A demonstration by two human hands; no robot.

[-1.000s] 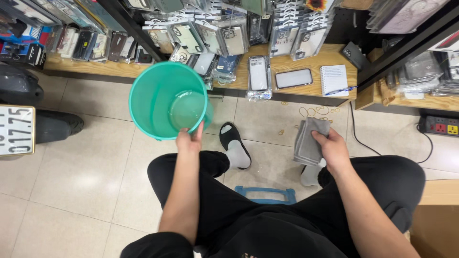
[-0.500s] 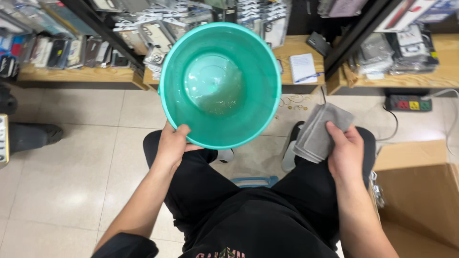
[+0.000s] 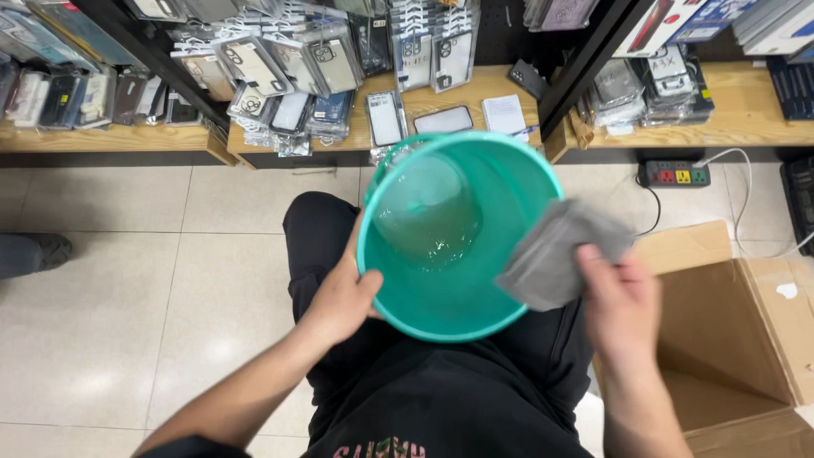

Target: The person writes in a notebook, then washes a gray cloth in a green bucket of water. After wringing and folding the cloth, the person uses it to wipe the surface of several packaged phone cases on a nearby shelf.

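A teal plastic bucket [image 3: 475, 288] with a little water at its bottom rests over my lap, tilted toward me. My left hand [image 3: 343, 297] grips its near-left rim, thumb inside. My right hand [image 3: 619, 305] holds a folded grey cloth [image 3: 555, 259] over the bucket's right rim, partly above the opening. I sit in black trousers and a black top.
An open cardboard box [image 3: 738, 339] stands at my right. Low wooden shelves [image 3: 458, 93] with several packaged phone cases line the far side. A power strip [image 3: 674, 174] lies on the tiled floor. Another person's dark shoe [image 3: 38, 250] shows at the left edge.
The bucket came down and to the right, onto my lap. My right hand carried the grey cloth left and up to the bucket's rim. The view shifted left.
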